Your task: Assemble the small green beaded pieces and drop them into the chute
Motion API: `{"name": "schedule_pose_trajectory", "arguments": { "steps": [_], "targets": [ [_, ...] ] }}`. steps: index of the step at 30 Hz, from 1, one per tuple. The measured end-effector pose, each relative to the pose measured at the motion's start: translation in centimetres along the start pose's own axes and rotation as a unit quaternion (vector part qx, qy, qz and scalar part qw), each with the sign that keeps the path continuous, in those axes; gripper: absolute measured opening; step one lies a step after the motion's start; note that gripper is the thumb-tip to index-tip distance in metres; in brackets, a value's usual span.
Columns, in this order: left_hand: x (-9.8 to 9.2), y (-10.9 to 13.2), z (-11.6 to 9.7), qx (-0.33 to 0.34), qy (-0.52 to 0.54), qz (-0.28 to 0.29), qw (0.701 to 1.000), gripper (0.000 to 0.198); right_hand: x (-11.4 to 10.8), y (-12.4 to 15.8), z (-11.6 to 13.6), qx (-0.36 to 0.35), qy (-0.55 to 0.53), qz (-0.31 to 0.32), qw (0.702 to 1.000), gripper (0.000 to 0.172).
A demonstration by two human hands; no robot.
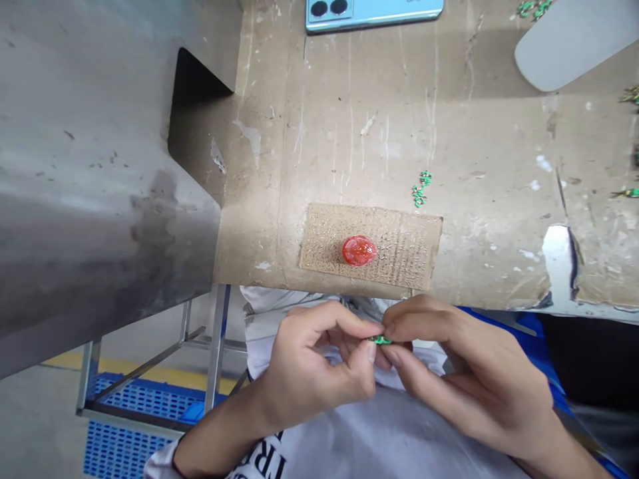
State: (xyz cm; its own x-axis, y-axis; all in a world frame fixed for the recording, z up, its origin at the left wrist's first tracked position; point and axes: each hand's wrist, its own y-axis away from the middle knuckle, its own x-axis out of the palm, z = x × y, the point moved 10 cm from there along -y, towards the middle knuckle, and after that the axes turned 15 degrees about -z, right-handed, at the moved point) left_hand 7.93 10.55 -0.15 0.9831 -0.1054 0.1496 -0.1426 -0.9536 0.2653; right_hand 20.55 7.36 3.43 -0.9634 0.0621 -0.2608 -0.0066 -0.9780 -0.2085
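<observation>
A small green piece with gold-coloured metal (pixel 382 339) is pinched between my two hands, just in front of the table edge. My left hand (pixel 324 359) grips its left end between thumb and fingers. From the other side, the fingertips of my right hand (pixel 464 366) close on it. Beyond them a glossy red lump (pixel 359 251) sits on a cardboard piece (pixel 409 249) dotted with many tiny bits. Two similar green pieces (pixel 421 189) lie on the table behind the cardboard. What the red lump is made of I cannot tell.
A light blue phone (pixel 379 14) lies at the back of the worn, brown-covered table (pixel 324 133). At the back right is a rounded white object (pixel 574 46), with more green pieces (pixel 534 9) beside it. A metal housing (pixel 110 166) with a dark opening stands at the left.
</observation>
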Motion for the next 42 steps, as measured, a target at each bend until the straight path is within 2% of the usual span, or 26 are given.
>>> {"name": "schedule_pose_trajectory", "arguments": {
  "steps": [4,7,8,10,13,14,16,19,22,25,28,30,34,38,42],
  "targets": [
    [0.1,-0.1,-1.1,0.075,-0.035,-0.022,0.996,0.018,0.2,0.4,-0.6,0.036,-0.028,-0.005,0.999,0.019],
    [-0.1,-0.1,-0.7,0.07,-0.02,-0.039,0.997,0.021,0.2,0.5,-1.3,0.074,-0.04,-0.012,0.996,0.018],
    [-0.1,-0.1,-0.1,0.044,0.0,-0.038,0.998,0.021,0.2,0.6,-1.5,0.082,-0.045,-0.013,0.996,0.018],
    [0.1,0.1,1.8,-0.05,0.067,-0.012,0.996,0.019,0.0,0.7,-1.8,0.091,-0.053,-0.018,0.994,0.018],
    [1.3,1.0,4.3,-0.205,0.174,0.058,0.961,0.005,-0.3,1.0,-2.4,0.1,-0.056,-0.022,0.993,0.019],
    [1.4,1.2,4.6,-0.233,0.193,0.072,0.951,0.002,-0.4,1.1,-2.5,0.102,-0.055,-0.022,0.993,0.02],
    [1.5,1.2,4.9,-0.259,0.206,0.082,0.94,0.006,-0.4,1.1,-2.7,0.102,-0.056,-0.022,0.993,0.018],
    [1.4,1.2,4.8,-0.268,0.183,0.085,0.942,0.01,-0.7,1.0,-2.5,0.096,-0.042,-0.038,0.994,0.016],
    [0.9,0.8,3.9,-0.209,0.122,0.064,0.968,0.011,-1.2,0.7,-2.3,0.094,-0.018,-0.065,0.993,0.013],
    [-0.1,0.1,1.7,-0.047,0.062,0.016,0.997,0.024,-1.5,0.5,-2.2,0.107,-0.009,-0.081,0.991,0.008],
    [-0.6,0.4,-0.4,0.106,0.026,-0.01,0.994,0.028,-1.0,0.7,-2.6,0.142,-0.02,-0.061,0.988,0.006],
    [-0.6,0.6,-0.9,0.155,0.011,-0.007,0.988,0.027,-0.5,1.2,-3.2,0.18,-0.039,-0.038,0.982,0.012],
    [-0.5,0.7,-1.0,0.173,0.006,0.018,0.985,0.022,0.3,1.9,-3.9,0.236,-0.099,-0.011,0.967,0.02],
    [-0.6,0.7,-0.8,0.167,0.018,0.016,0.986,0.024,0.6,1.8,-4.0,0.242,-0.094,0.005,0.966,0.023],
    [-0.5,0.6,-0.5,0.151,0.035,0.013,0.988,0.027,0.6,1.5,-3.1,0.186,-0.071,0.01,0.98,0.002]
  ]
}}
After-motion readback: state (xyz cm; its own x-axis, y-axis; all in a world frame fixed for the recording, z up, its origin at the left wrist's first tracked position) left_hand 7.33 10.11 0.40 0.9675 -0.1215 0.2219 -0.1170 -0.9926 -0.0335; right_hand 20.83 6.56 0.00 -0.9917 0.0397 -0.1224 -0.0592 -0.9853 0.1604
